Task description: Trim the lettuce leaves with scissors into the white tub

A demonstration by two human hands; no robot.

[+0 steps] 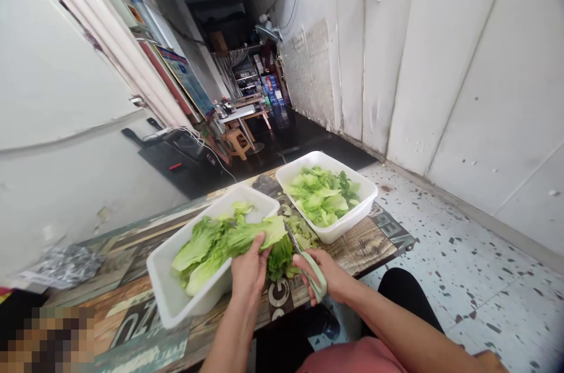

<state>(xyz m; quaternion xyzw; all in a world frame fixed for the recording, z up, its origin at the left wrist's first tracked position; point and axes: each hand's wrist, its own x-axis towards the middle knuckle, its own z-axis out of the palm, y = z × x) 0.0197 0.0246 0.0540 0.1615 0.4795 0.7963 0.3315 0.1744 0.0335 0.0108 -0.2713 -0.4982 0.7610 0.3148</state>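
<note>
My left hand [249, 270] is closed round a bunch of lettuce leaves [259, 233] that lies across the edge of a white tub [165, 279] full of whole lettuce. My right hand [328, 276] grips a knife with a pale green handle [315, 274]. Its blade [291, 236] points up and away, touching the lettuce just right of my left hand. Chopped bits of lettuce [302, 232] lie on the board between the two tubs. A second white tub [348, 223] to the right holds cut lettuce pieces.
The tubs stand on a low wooden table with printed lettering [374, 244]. Crumpled foil [66, 267] lies at the table's left end. A speckled floor [462, 267] runs along the right, with a white wall behind. Stools and shelves stand far down the passage.
</note>
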